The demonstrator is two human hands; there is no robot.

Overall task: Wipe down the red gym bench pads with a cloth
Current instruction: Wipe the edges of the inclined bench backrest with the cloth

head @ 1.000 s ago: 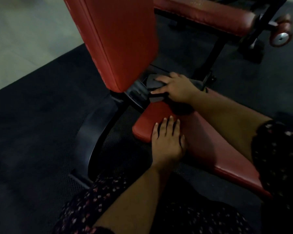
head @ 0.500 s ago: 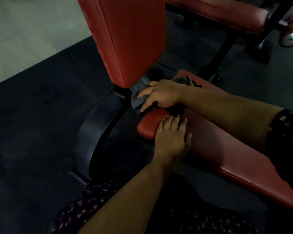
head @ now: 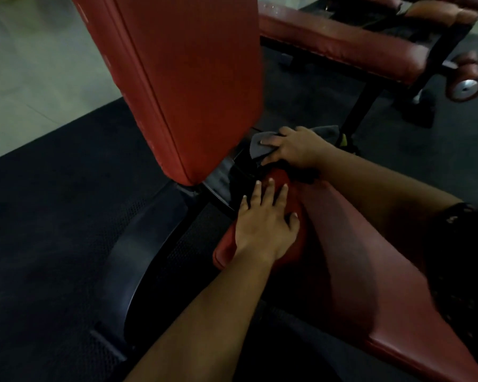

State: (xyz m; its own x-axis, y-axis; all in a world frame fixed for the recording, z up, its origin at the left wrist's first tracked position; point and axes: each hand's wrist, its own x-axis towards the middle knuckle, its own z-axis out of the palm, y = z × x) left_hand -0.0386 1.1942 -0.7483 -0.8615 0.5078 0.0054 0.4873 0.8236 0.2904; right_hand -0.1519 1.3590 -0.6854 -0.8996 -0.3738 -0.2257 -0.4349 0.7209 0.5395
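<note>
The red seat pad (head: 370, 285) runs from the middle to the lower right. A tall red back pad (head: 188, 84) rises tilted above its far end. My left hand (head: 265, 224) lies flat with spread fingers on the seat pad's near-left corner. My right hand (head: 295, 147) presses a dark grey cloth (head: 260, 147) with straight fingers at the gap between seat pad and back pad. Part of the cloth is hidden under that hand.
A black curved frame leg (head: 133, 266) stands to the left on black rubber matting (head: 53, 216). Another red bench (head: 342, 45) with a roller pad (head: 465, 84) stands at the back right. Pale floor (head: 33, 64) lies at the upper left.
My right hand slid the cloth left along the gap, then back right toward the seat pad's far end. My left hand stayed flat on the near corner. The view shifted slightly.
</note>
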